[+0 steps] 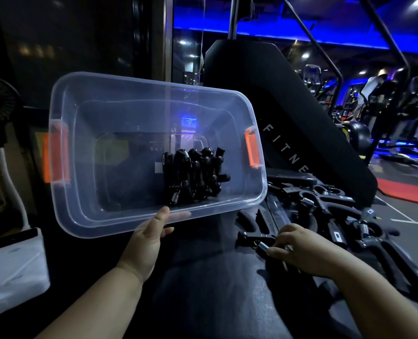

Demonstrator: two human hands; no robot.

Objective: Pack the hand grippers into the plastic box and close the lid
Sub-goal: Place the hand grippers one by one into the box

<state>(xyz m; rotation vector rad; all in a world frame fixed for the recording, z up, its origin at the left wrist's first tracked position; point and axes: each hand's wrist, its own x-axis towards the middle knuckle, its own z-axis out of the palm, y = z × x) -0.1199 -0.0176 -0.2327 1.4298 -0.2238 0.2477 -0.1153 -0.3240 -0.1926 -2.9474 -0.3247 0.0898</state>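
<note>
fingers (277, 252) of right hand (301, 250) pinching the metal spring of one hand gripper (257, 242), lying on the black bench (203, 285) near its right edge. long axis of this gripper running left to right, handles pointing left toward the middle of the bench, spring end at the fingertips. left hand (145, 241) holding the near rim of the plastic box (63, 216), thumb on top of the rim, other fingers spread below; box lifted and tilted, opening facing the camera. packed grippers (195, 177) gathered low in the box, toward its right end. loose grippers (337, 216) waiting in a heap along the right edge of the bench. box lying up and left from the pinched gripper, so right hand clearly nearer for the transfer. lid not visible anywhere.
</note>
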